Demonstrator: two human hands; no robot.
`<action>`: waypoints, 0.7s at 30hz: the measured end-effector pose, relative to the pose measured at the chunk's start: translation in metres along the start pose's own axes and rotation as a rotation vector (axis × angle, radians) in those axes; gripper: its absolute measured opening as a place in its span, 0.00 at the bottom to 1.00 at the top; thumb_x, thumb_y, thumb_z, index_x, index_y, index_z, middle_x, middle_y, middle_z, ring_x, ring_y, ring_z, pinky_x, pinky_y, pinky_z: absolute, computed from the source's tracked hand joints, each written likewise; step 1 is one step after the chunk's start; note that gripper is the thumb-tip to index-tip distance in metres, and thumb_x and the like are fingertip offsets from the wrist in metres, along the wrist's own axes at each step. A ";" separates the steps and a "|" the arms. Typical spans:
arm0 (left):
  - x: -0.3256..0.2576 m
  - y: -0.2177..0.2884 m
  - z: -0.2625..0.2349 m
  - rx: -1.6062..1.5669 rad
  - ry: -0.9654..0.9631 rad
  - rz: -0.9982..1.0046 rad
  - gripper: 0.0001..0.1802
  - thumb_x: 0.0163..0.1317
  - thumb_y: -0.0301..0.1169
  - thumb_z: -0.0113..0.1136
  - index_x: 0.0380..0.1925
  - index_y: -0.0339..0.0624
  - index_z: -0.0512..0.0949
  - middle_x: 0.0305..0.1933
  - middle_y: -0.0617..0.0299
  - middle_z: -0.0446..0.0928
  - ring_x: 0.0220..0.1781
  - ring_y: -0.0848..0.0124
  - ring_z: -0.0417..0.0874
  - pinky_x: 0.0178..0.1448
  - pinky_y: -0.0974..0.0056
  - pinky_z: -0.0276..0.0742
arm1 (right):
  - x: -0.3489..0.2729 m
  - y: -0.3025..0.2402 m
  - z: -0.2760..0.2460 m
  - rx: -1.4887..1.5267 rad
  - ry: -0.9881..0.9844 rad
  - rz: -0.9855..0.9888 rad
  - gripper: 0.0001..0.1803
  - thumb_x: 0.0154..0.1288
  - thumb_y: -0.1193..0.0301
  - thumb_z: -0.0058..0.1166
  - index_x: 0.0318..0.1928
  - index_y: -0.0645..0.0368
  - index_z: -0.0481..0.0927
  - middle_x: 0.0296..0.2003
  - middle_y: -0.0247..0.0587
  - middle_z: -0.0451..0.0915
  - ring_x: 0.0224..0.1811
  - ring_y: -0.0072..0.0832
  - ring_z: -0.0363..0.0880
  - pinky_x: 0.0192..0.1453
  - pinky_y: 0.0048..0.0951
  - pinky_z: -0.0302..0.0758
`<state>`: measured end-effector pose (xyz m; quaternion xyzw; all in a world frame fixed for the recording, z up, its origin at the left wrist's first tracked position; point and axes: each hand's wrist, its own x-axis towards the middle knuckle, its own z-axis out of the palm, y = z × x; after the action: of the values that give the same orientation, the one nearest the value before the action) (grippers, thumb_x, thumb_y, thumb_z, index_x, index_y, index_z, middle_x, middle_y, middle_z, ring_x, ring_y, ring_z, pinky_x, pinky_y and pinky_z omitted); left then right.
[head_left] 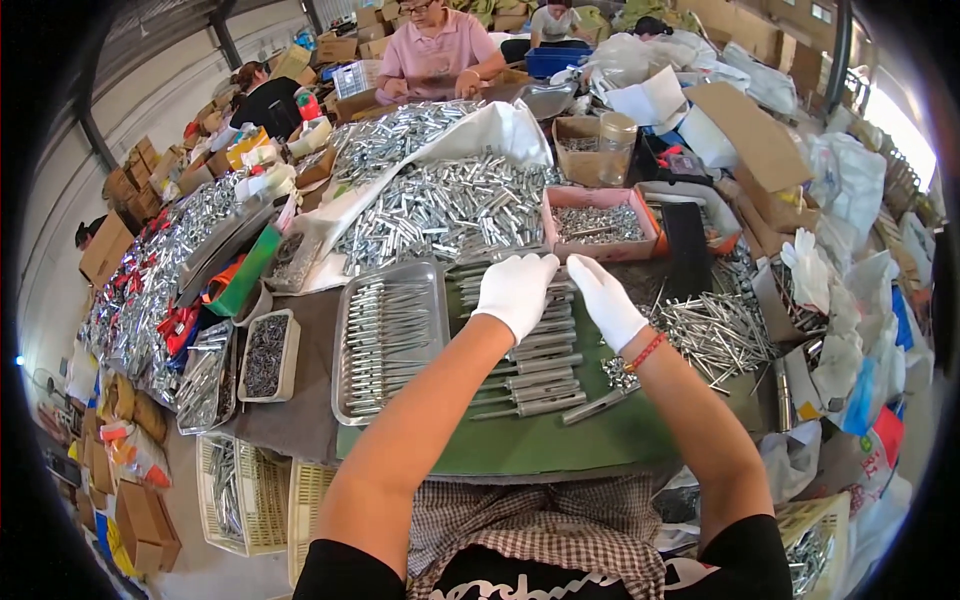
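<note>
My left hand, in a white glove, rests over the far part of a row of metal sleeve anchors lying side by side on a green mat. Its fingers are bent and closed, and what they hold is hidden. Just right of it, my right hand, also gloved, is at the right ends of the row. Its fingers press together, pointing toward the left hand; anything in them is hidden. Left of the row, a clear tray holds more slim metal pieces in lines. Small nuts lie below my right hand.
Beyond my hands are a heap of metal sleeves and a pink box of small parts. Loose rods lie at right. A tub of dark screws stands left. A person in pink sits across the table.
</note>
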<state>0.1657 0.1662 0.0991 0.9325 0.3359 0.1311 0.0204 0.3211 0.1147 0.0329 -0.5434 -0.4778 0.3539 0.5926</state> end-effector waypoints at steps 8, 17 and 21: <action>-0.007 -0.006 0.012 0.098 0.091 0.031 0.13 0.56 0.34 0.62 0.42 0.46 0.77 0.45 0.56 0.77 0.49 0.58 0.80 0.48 0.55 0.77 | -0.006 -0.003 0.030 0.104 0.008 0.111 0.34 0.72 0.52 0.47 0.64 0.70 0.66 0.56 0.52 0.77 0.61 0.35 0.73 0.64 0.30 0.66; -0.013 -0.003 0.014 0.187 0.093 0.058 0.34 0.60 0.54 0.57 0.60 0.44 0.70 0.50 0.57 0.76 0.55 0.59 0.77 0.54 0.54 0.73 | -0.007 -0.016 0.036 0.130 0.041 0.094 0.26 0.74 0.52 0.43 0.55 0.64 0.74 0.49 0.47 0.81 0.53 0.31 0.77 0.58 0.29 0.70; -0.011 -0.009 0.017 0.069 0.258 0.107 0.25 0.60 0.45 0.58 0.54 0.43 0.74 0.48 0.54 0.77 0.52 0.56 0.78 0.54 0.53 0.74 | 0.000 0.001 0.028 0.155 0.135 0.087 0.29 0.74 0.55 0.44 0.62 0.68 0.71 0.58 0.48 0.75 0.62 0.31 0.70 0.67 0.30 0.63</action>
<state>0.1559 0.1669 0.0791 0.9246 0.2900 0.2390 -0.0621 0.2943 0.1235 0.0306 -0.5386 -0.3840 0.3778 0.6479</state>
